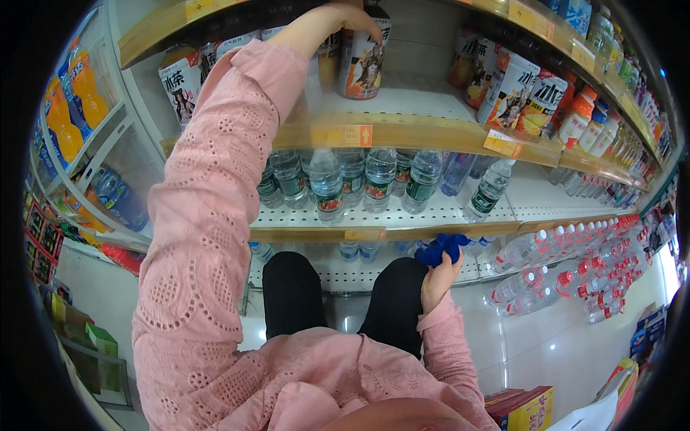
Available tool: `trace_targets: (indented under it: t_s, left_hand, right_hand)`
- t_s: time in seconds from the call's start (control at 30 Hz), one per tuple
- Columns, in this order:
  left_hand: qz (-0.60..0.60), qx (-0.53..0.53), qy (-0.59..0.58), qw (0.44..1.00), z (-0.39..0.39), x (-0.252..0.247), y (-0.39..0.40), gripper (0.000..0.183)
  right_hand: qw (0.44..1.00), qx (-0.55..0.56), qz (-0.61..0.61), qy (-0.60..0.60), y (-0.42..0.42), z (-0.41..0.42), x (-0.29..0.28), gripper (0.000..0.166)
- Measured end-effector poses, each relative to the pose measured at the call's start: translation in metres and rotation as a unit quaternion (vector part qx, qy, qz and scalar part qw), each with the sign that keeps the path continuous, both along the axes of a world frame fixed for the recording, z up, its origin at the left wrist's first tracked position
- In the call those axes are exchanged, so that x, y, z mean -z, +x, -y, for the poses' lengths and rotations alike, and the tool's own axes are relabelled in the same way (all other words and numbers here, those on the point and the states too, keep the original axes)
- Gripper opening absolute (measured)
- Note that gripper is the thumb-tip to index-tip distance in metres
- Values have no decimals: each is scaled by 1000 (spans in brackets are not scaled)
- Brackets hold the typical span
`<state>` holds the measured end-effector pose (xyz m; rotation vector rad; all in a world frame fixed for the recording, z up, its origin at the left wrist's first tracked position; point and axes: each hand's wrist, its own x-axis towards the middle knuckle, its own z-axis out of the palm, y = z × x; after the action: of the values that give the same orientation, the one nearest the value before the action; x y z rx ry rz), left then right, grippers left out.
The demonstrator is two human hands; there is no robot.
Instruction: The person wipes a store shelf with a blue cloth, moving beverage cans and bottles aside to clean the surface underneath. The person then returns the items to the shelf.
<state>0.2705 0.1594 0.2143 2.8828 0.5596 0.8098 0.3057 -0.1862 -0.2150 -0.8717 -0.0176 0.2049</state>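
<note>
My left hand (353,17) reaches up to the upper shelf. Its fingers curl around the top of a drink bottle (365,64) with a white, black and orange label. That bottle stands upright near the shelf's front edge, its cap partly out of view. Bunched in my right hand (443,275), by my right knee, is a dark blue cloth (441,249). More bottles with similar labels stand on the same shelf, at the left (181,81) and at the right (509,89); my left forearm hides some of them.
Water bottles (378,180) with green labels line the shelf below. At the right, shrink-wrapped water packs (571,280) are stacked on the floor. A wire rack with orange soda bottles (63,121) stands left. Cartons (520,412) lie at the lower right.
</note>
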Motion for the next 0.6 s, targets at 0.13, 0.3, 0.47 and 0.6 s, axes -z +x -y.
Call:
trace_targets:
  t_s: [0.13, 0.3, 0.47, 0.6]
  left_hand:
    - [69, -66, -52, 994, -3, -1, 17, 76]
    - [99, -159, 193, 963, -15, 8, 20, 89]
    - [-13, -156, 77, 985, 31, -7, 13, 85]
    - [-23, -174, 69, 982, 30, -11, 6, 84]
  right_hand:
    - [1000, 0, -5, 1, -1, 0, -4, 38]
    - [1000, -22, -5, 9, -3, -4, 2, 39]
    - [1000, -10, -4, 3, 4, 7, 4, 40]
    - [1000, -20, -2, 3, 0, 6, -1, 40]
